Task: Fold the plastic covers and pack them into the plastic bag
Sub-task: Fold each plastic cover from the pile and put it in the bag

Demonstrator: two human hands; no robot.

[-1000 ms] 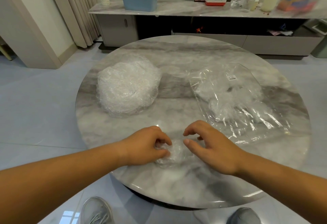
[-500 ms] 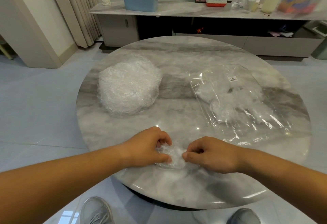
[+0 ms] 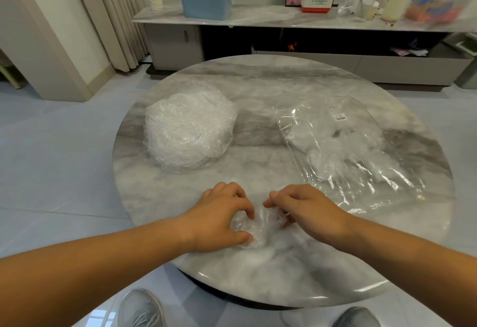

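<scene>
Near the table's [image 3: 258,288] front edge, both hands work one crumpled plastic cover [image 3: 260,226]. Left hand [image 3: 219,220] curls round its left side, thumb pressing underneath; right hand [image 3: 307,213] pinches the opposite side. Fold looks partway done, not yet flat. Plastic bag [image 3: 358,156] lies to the right, several covers already inside. Large stack of covers [image 3: 188,125] sits at left, untouched. By my reckoning most of the job remains.
</scene>
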